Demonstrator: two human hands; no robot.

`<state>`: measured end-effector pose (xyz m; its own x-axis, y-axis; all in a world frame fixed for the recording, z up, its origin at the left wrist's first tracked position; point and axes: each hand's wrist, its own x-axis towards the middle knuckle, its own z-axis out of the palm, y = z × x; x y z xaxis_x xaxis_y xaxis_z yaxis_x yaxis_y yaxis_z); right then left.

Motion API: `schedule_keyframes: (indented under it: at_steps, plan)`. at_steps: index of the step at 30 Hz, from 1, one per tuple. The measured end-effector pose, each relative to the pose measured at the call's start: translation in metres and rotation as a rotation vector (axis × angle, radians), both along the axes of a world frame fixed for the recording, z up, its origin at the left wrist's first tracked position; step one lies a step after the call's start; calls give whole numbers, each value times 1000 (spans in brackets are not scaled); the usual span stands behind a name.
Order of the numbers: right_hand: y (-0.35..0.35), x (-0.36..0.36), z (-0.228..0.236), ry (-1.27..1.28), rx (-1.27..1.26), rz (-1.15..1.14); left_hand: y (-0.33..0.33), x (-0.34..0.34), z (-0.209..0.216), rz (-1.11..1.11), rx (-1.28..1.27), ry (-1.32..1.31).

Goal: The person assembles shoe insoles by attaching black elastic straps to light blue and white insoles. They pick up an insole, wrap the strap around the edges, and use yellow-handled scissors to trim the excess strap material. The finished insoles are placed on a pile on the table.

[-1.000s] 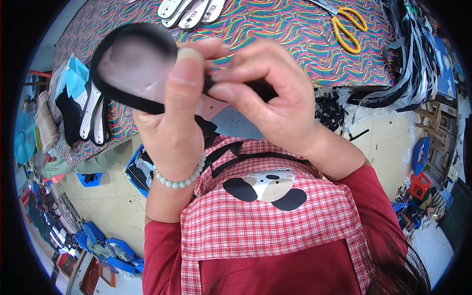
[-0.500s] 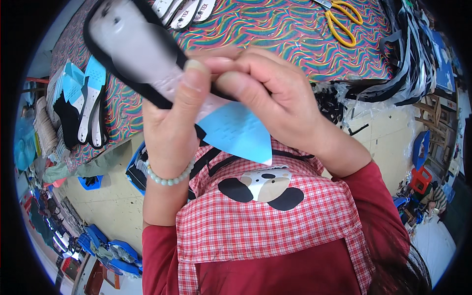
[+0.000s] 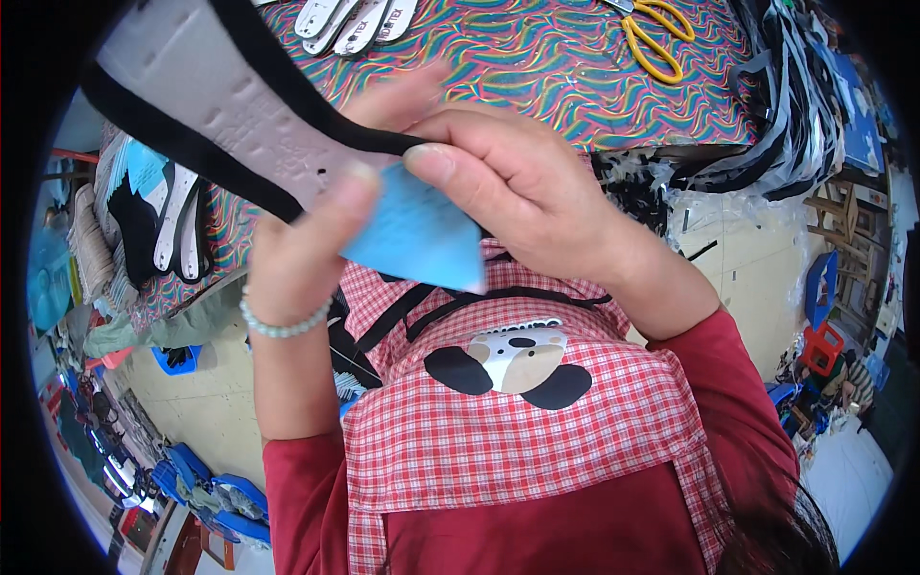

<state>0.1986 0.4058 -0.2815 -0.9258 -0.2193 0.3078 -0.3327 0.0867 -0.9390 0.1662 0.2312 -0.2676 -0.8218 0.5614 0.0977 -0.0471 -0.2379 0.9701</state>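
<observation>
A grey shoe insole with a black edge [image 3: 216,105] is held up close to the camera, stretching toward the upper left. My left hand [image 3: 307,254] grips it from below, a bead bracelet on the wrist. My right hand [image 3: 517,192] pinches a light blue paper backing [image 3: 417,235] at the insole's near end, thumb on top. The blue sheet hangs down over my red checked apron [image 3: 517,422].
A table with a colourful wavy cloth [image 3: 537,67] lies ahead. On it are several white insoles [image 3: 355,19] and yellow-handled scissors [image 3: 656,38]. Black straps and insoles [image 3: 786,105] pile at the right edge. More insoles and blue sheets [image 3: 153,211] lie left. Stools [image 3: 824,345] stand on the floor.
The insole has swung up and to the upper left, closer to the camera. The blue backing has come away further and now hangs lower under my right hand.
</observation>
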Motion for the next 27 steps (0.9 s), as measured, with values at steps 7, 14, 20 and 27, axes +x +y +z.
schedule_keyframes:
  at_steps: [7,14,20,27]
  plan:
    - [35,3,-44,5,475,184,-46,-16,-9,-51,-325,-456]
    - [243,-70,-69,198,1075,-581,-16,-46,-17,-53,608,-979]
    - [231,-60,-49,-390,994,-386,1,-48,-15,90,577,-875]
    - [102,29,-28,-382,263,-47,6,-43,-13,66,437,-882]
